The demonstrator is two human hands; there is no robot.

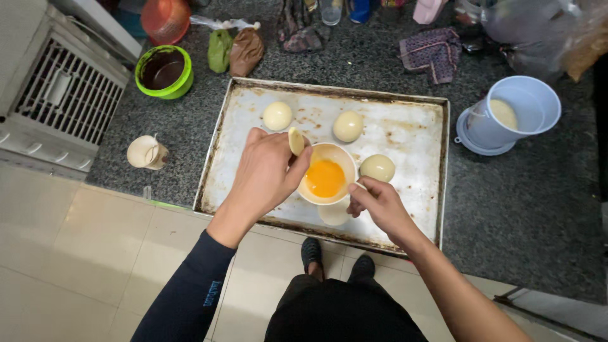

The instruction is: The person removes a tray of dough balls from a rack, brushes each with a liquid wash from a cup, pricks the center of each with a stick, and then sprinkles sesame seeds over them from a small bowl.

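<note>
We see a speckled dark stone tabletop (525, 209) above pale floor tiles, bearing a stained metal tray (418, 126). On the tray sits a round bowl (325, 179) of yolk. Beside the bowl, our left hand (269, 171) pinches a dough piece (296, 140); our right hand (375, 201) pinches something we cannot make out.

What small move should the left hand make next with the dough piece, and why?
Probably lower the dough piece into the beaten egg. The left hand holds it at the rim of the small bowl, which the right hand steadies. Three dough balls, such as this one, sit on the tray.
</note>
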